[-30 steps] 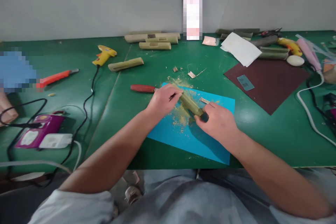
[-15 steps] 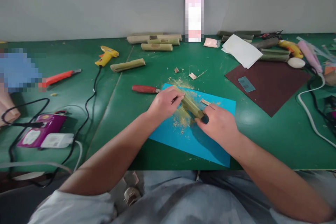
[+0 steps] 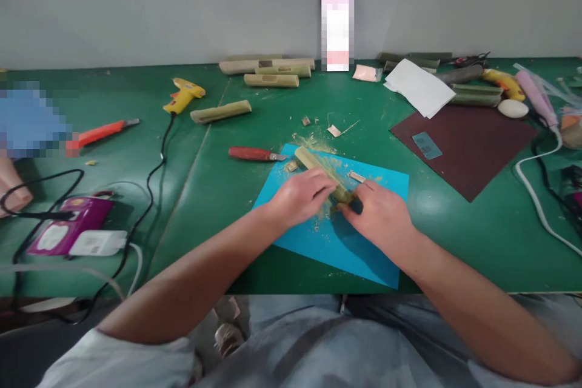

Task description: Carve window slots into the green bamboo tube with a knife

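Observation:
A green bamboo piece (image 3: 313, 163) lies slanted on a blue sheet (image 3: 364, 254), with sawdust scattered around it. My left hand (image 3: 302, 197) is closed around the middle of the bamboo piece, fingers pressed against its side. My right hand (image 3: 379, 215) grips the near, dark end of the same piece. Whether either hand also holds a small tool is hidden. A red-handled knife (image 3: 254, 154) rests on the green table (image 3: 218, 218) just left of the sheet.
Several bamboo pieces (image 3: 268, 73) lie at the back, one (image 3: 220, 112) nearer. A yellow glue gun (image 3: 184, 94) and orange cutter (image 3: 97, 132) sit left, a purple device (image 3: 68, 231) with cables at the near left. Brown sandpaper sheet (image 3: 468, 145) and white paper (image 3: 418, 88) lie right.
My left hand has slid down the bamboo piece from its far end toward my right hand, baring the far end. The right hand stays in place.

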Tool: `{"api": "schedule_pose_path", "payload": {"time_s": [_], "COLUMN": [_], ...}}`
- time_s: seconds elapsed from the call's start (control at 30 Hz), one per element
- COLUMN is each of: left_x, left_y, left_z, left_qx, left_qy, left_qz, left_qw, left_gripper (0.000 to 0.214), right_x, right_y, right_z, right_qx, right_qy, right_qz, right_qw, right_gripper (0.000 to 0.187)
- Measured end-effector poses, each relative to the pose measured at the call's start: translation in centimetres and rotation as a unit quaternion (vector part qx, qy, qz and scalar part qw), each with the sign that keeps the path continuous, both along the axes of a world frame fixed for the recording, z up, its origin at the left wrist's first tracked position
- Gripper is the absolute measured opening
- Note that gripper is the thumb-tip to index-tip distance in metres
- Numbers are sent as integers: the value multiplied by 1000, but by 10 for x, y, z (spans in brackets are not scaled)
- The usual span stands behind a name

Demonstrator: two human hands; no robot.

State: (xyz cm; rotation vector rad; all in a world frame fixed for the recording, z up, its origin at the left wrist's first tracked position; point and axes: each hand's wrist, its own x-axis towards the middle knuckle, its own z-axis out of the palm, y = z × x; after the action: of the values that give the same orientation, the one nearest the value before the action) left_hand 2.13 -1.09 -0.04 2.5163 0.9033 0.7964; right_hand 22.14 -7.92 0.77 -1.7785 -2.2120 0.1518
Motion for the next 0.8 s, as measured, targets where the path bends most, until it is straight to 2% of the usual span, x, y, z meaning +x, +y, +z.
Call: {"api": "schedule_pose_path", "payload": {"time_s": [0.1, 0.13, 0.3, 0.37, 0.47, 0.53, 0.63, 0.67, 0.8], "left_x": [-7, -8, -3, -4, -9, -8, -3, -3, -19], "left_y": [13, 14, -1, 0, 8, 6, -3, -3, 20], "left_z": [1, 2, 3, 4, 4, 4, 3, 3, 4], "left_qx": [31, 36, 10, 22, 58, 65, 52, 50, 52], "left_qy": [-18, -21, 19, 23, 10, 20, 55, 58, 19], "left_qz": [81, 88, -12, 3, 58, 41, -20, -19, 93], "left_qw": [996, 995, 1000, 1000, 997, 997, 997, 997, 994], "left_gripper": [20, 20, 21, 21, 20, 22, 24, 24, 20], "right_x": [0, -1, -2, -2, -2, -3, -3, -3, -3], "right_y": [0, 0, -1, -2, -1, -1, -1, -1, -1], "right_z": [1, 1, 2, 2, 3, 3, 3, 3, 3], "right_qx": [5, 5, -2, -1, -7, -12, -12, -9, -8], "right_qy": [1, -2, -15, -14, -16, -22, -28, -28, -25], "right_qz": [0, -1, 8, 6, -5, -5, 7, 9, -2], "right_qw": [1000, 1000, 1000, 1000, 1000, 1000, 1000, 1000, 1000], "right_gripper": [21, 21, 21, 22, 23, 22, 21, 21, 24]}}
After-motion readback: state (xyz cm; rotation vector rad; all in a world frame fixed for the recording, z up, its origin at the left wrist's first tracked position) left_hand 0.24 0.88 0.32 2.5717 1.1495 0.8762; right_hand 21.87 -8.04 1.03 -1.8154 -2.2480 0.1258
